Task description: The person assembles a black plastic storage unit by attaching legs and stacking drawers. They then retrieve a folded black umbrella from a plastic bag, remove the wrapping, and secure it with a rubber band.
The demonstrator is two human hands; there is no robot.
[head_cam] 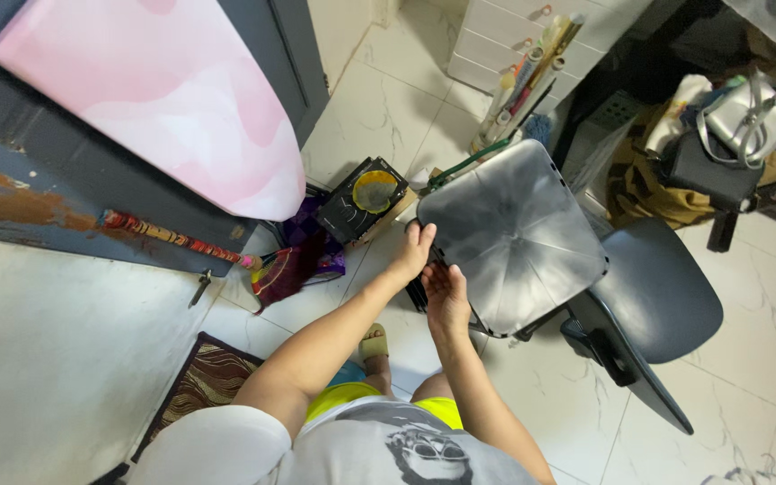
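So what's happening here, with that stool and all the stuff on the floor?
A person stands on a white tiled floor and grips the near edge of a dark square plastic stool with both hands: the left hand at its corner, the right hand just below on the same edge. The stool is beside a dark chair. A pink ironing board leans against the wall to the left, with a small black box on the floor below it.

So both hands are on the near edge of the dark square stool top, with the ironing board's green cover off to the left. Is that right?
Not quite. The head view shows the ironing board with a pink cover, not green. The rest holds: the left hand and right hand are on the near edge of the dark square stool top.
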